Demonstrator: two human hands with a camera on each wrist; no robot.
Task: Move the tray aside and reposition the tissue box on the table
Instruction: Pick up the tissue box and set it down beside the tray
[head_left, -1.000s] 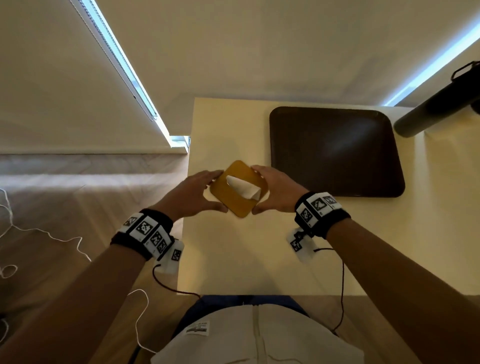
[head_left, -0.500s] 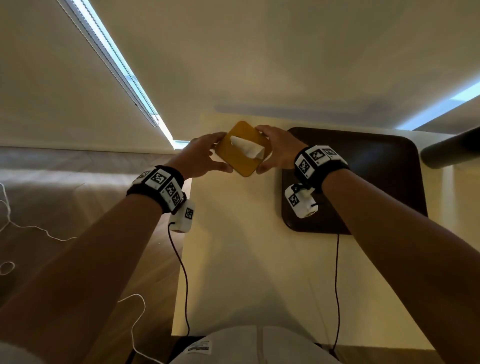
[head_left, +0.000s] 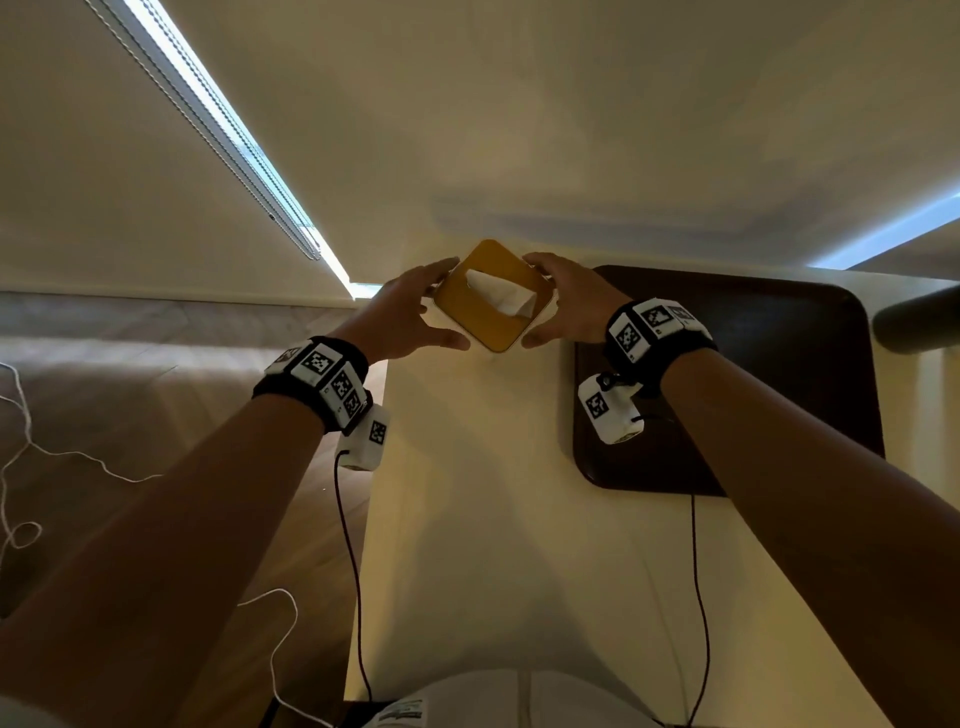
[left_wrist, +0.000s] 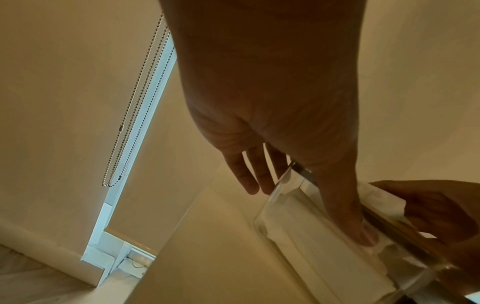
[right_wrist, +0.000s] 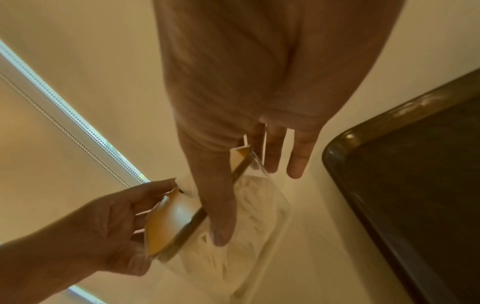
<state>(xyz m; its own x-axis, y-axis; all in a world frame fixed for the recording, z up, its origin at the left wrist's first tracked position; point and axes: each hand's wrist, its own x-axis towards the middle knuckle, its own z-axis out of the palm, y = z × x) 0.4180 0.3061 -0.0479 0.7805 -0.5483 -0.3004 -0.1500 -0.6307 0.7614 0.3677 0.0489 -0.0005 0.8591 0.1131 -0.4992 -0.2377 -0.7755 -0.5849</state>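
The tissue box (head_left: 488, 312) has clear walls, a yellow-brown lid and a white tissue sticking out of the slot. It is at the table's far left corner, turned corner-on to me. My left hand (head_left: 423, 312) grips its left side, thumb on the near wall (left_wrist: 345, 209) and fingers behind. My right hand (head_left: 563, 306) grips the right side the same way, thumb on the clear wall (right_wrist: 221, 216). Whether the box rests on the table I cannot tell. The dark brown tray (head_left: 779, 374) lies to the right, partly under my right forearm.
The pale table (head_left: 493, 545) ends in a left edge close to the box, with wooden floor and loose white cord (head_left: 31, 447) beyond. A dark cylinder (head_left: 914, 325) lies at the far right. Blinds with a bead chain (left_wrist: 135, 115) hang behind the table.
Both hands have carried the tissue box away from me, from near the middle of the table's left side to its far left corner. The tray has not moved.
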